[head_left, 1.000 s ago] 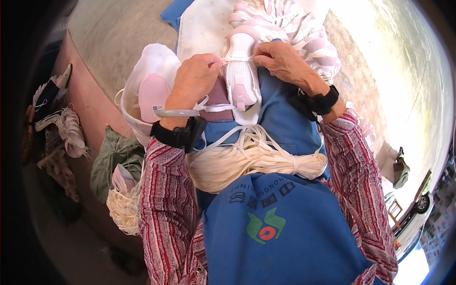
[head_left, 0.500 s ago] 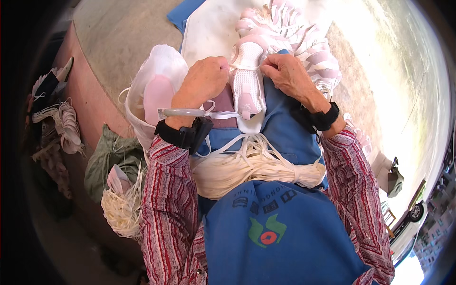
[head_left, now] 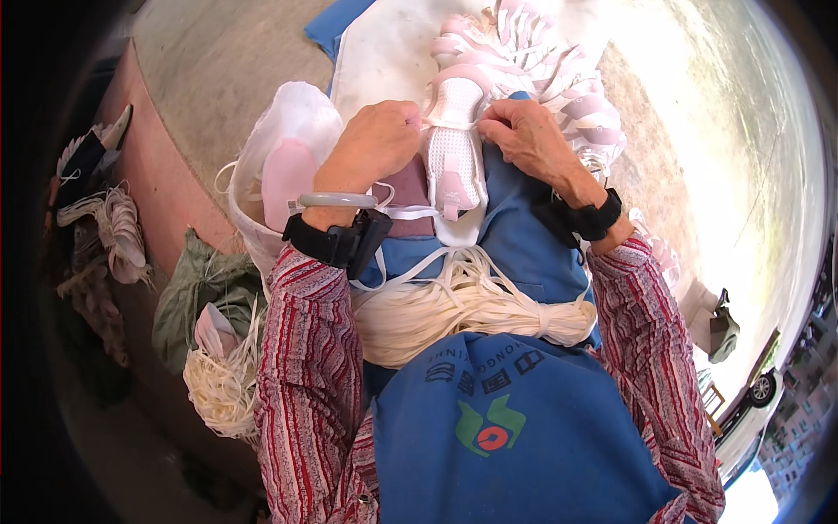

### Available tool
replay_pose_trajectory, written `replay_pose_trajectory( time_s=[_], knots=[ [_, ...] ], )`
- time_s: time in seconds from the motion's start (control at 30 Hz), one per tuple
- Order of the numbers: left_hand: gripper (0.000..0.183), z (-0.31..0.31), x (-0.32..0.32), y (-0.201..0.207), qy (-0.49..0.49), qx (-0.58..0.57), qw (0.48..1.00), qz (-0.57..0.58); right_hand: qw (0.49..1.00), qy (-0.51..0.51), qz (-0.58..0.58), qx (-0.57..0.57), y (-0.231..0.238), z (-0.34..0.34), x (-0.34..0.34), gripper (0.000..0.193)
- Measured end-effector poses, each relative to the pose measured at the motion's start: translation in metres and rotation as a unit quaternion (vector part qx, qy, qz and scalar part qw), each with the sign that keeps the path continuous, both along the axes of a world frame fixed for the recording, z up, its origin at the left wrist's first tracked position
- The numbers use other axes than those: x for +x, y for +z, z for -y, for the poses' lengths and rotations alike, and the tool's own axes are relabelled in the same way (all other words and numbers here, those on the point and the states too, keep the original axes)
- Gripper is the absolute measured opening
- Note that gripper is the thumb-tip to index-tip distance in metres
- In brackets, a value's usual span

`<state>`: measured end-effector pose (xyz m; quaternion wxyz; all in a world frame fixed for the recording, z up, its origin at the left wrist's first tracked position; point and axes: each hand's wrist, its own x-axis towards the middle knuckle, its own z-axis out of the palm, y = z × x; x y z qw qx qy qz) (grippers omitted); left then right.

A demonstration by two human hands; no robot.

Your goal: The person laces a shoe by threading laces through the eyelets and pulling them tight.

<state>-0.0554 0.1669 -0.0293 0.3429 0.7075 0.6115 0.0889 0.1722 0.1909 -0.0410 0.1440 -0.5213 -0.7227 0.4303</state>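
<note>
A white and pink mesh shoe upper [head_left: 452,162] lies in front of me over the blue apron, its pink pull tab toward me. Across it runs a white shoelace [head_left: 449,125], stretched between my two hands. My left hand [head_left: 377,140] is closed in a fist at the upper's left edge, gripping one side of the lace. On the other edge, the thumb and fingers of my right hand [head_left: 526,135] pinch the lace's other side. A mauve piece [head_left: 406,196] lies under my left hand. Cream laces [head_left: 471,301] are bundled across my lap.
Several pink and white shoe uppers [head_left: 580,87] are heaped beyond my right hand. At left stands a white bag [head_left: 253,205] with a pink piece [head_left: 288,179] inside. A green sack [head_left: 196,301] and a tangle of cream laces [head_left: 218,397] lie by my left forearm.
My left hand and wrist have shifted slightly up and turned a little, and the bracelet has tilted. My right hand stays nearly in place. The lace remains stretched across the shoe upper.
</note>
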Motion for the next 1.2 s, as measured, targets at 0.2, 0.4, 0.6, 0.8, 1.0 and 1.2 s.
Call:
replay_pose_trajectory(
  time_s=[0.2,0.4,0.6,0.8,1.0,1.2],
  knots=[
    [0.02,-0.004,0.014,0.023,0.128,-0.168,0.974,0.086,1.0,0.001,0.0,-0.004,0.001,0.0,0.0,0.025],
    [0.02,-0.006,0.01,0.021,0.05,-0.16,0.986,-0.009,1.0,-0.002,-0.01,-0.011,-0.001,0.0,0.0,0.024],
    [0.021,-0.005,0.009,0.016,0.098,-0.135,0.983,0.082,1.0,0.003,-0.007,-0.012,-0.002,0.0,-0.001,0.024],
    [0.023,-0.009,0.009,0.024,0.02,-0.15,0.988,-0.033,1.0,0.0,-0.018,-0.002,-0.005,0.0,0.001,0.024],
    [0.023,-0.006,0.003,0.011,0.044,-0.064,0.997,0.026,1.0,-0.002,-0.019,-0.01,-0.004,-0.001,-0.001,0.024],
    [0.02,-0.01,0.005,0.013,0.165,-0.183,0.951,0.187,1.0,0.001,-0.02,-0.019,-0.004,-0.001,0.0,0.023]
  ],
)
